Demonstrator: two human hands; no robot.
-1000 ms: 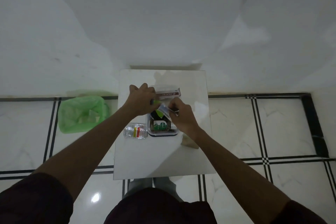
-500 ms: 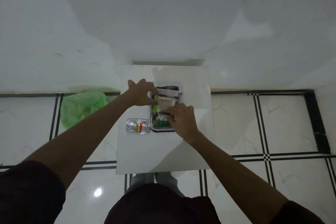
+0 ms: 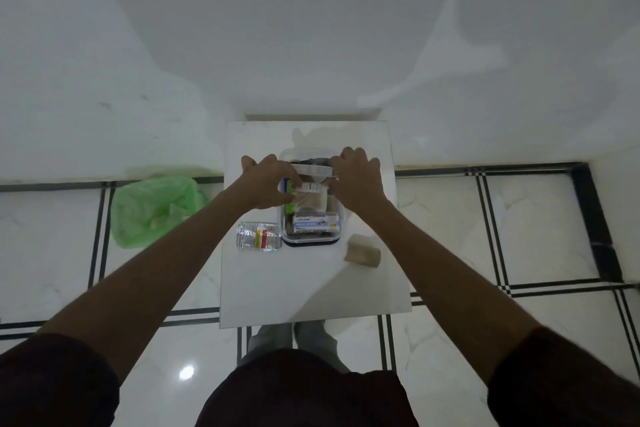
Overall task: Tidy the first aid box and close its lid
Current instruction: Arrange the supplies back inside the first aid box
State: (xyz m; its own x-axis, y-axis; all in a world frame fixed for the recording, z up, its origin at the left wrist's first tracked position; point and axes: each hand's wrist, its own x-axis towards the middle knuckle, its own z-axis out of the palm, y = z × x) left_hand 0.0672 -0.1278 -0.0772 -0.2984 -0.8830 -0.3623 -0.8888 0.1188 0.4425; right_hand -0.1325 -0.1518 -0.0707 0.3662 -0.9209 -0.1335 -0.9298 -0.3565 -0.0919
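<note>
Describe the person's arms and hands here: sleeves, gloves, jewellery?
Both hands, left hand and right hand, are bare, with no gloves. No watch, rings or bands show. The forearms are uncovered; dark short sleeves end above the elbows on both sides.

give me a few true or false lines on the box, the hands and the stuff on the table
1. Both hands are at the box. True: the left hand and right hand are over its far end.
2. The box is shut. False: it is open, with packets showing inside.
3. A blister pack lies left of the box. True.
4. The brown roll is inside the box. False: it lies on the table, right of the box.
5. The green bag sits on the table. False: it is on the floor, left of it.
</note>
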